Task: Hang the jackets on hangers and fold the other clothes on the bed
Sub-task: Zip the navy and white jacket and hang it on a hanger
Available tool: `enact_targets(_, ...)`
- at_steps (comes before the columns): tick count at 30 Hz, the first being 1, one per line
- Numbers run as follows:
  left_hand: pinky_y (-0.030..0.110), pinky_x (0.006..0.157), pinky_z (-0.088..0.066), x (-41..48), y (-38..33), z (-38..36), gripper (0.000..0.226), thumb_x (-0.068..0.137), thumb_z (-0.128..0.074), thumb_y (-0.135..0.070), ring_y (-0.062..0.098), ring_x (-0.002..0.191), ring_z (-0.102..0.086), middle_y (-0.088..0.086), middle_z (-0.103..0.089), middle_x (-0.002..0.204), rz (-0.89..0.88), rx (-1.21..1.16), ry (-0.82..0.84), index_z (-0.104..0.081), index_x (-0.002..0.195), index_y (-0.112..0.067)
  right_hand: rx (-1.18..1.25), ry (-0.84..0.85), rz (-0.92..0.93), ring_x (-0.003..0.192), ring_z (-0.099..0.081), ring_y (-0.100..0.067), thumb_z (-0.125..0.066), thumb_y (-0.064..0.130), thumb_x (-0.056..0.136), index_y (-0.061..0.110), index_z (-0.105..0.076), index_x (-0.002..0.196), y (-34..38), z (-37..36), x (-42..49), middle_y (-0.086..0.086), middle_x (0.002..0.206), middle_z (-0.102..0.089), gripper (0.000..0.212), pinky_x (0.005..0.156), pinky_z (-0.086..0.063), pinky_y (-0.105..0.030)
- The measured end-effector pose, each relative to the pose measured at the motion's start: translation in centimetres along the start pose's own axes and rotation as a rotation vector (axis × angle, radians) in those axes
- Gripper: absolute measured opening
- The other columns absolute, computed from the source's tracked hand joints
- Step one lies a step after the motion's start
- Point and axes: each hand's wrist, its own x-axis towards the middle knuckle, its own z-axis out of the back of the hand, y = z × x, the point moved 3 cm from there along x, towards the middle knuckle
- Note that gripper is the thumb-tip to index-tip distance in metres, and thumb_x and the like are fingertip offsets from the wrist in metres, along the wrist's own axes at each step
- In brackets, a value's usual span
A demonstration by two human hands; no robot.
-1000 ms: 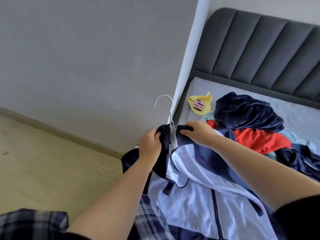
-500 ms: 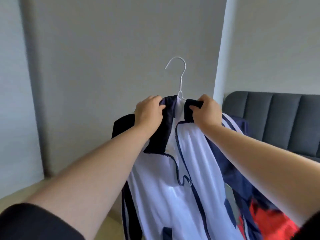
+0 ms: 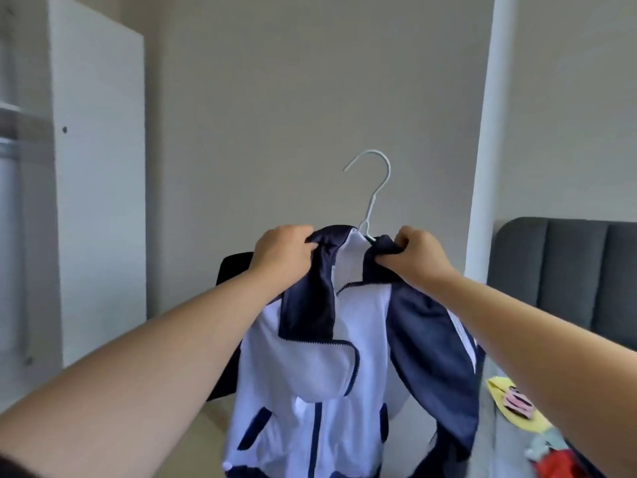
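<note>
Head view: the left hand [image 3: 282, 251] pinches the dark collar of the white-and-navy jacket [image 3: 310, 374] on one side; the right hand [image 3: 417, 257] bunches the collar on the other; each grip is closed on cloth, fingers curled.

The white wire hanger [image 3: 374, 188] rises between the two grips, hook upright above the collar; its shoulders are hidden inside the jacket, so I cannot tell whether both are seated.

The jacket hangs in the air below the grips, its zip partly undone and one collar flap folded down over the chest.

To do this well, I judge, draw the collar evenly so the hanger's neck sits centred; feel that each shoulder is filled; move one grip to the hook before releasing, lest the jacket slide off.

A white wardrobe [image 3: 96, 167] stands well to the left; the bed [image 3: 568, 270] lies to the right, a red garment [image 3: 555, 465] on it.
</note>
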Motion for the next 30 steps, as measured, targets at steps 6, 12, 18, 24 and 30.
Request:
enact_targets(6, 0.036, 0.058, -0.033, -3.0, 3.3, -0.1, 0.026, 0.089, -0.053, -0.011, 0.031, 0.066, -0.043, 0.002, -0.043, 0.061, 0.1, -0.069, -0.065, -0.04, 0.066, -0.012, 0.47, 0.433, -0.412, 0.064, -0.046, -0.019, -0.041, 0.047, 0.096, 0.01, -0.052, 0.122, 0.1, -1.1, -1.6, -0.009, 0.097, -0.054, 0.046, 0.059, -0.037, -0.028)
enact_targets(12, 0.036, 0.064, -0.034, -5.2, 4.6, -1.6, 0.015, 0.088, -0.055, -0.01, 0.031, 0.078, -0.049, 0.005, -0.05, 0.077, 0.148, -0.076, -0.083, -0.053, 0.075, -0.006, 0.406, 0.721, -0.396, 0.091, -0.069, -0.027, -0.064, 0.033, 0.089, -0.003, -0.068, 0.099, 0.1, -3.4, -5.0, -0.014, 0.098, -0.072, 0.037, 0.088, -0.053, -0.035)
enact_targets(18, 0.04, 0.079, -0.037, -6.6, 3.9, -1.5, 0.027, 0.081, -0.066, -0.03, 0.031, 0.097, -0.048, 0.008, -0.054, 0.099, 0.152, -0.063, -0.385, -0.055, 0.095, -0.01, 0.194, 0.075, -0.169, 0.048, -0.038, -0.013, -0.071, 0.029, 0.083, 0.01, -0.046, 0.054, 1.8, -3.8, -3.2, 0.003, 0.05, -0.041, 0.042, 0.037, -0.028, -0.018)
enact_targets(24, 0.034, 0.065, -0.042, -8.8, 4.5, -5.1, 0.036, 0.081, -0.062, -0.042, 0.029, 0.081, -0.055, 0.007, -0.057, 0.087, 0.292, 0.111, 0.052, -0.038, 0.083, -0.015, 0.156, -0.256, -0.049, 0.055, -0.05, -0.017, -0.066, 0.032, 0.083, 0.011, -0.058, 0.069, 3.6, -3.2, -3.0, 0.003, 0.059, -0.054, 0.027, 0.051, -0.035, -0.029)
enact_targets(30, 0.034, 0.052, -0.034, -7.4, 5.2, -3.8, 0.024, 0.078, -0.059, -0.015, 0.031, 0.06, -0.048, 0.007, -0.051, 0.062, 0.397, -0.331, -0.388, -0.038, 0.066, -0.013, 0.11, -0.468, 0.171, 0.054, -0.044, -0.02, -0.062, 0.032, 0.085, 0.017, -0.045, 0.064, 6.4, -0.5, -1.8, 0.0, 0.059, -0.051, 0.031, 0.049, -0.03, -0.033)
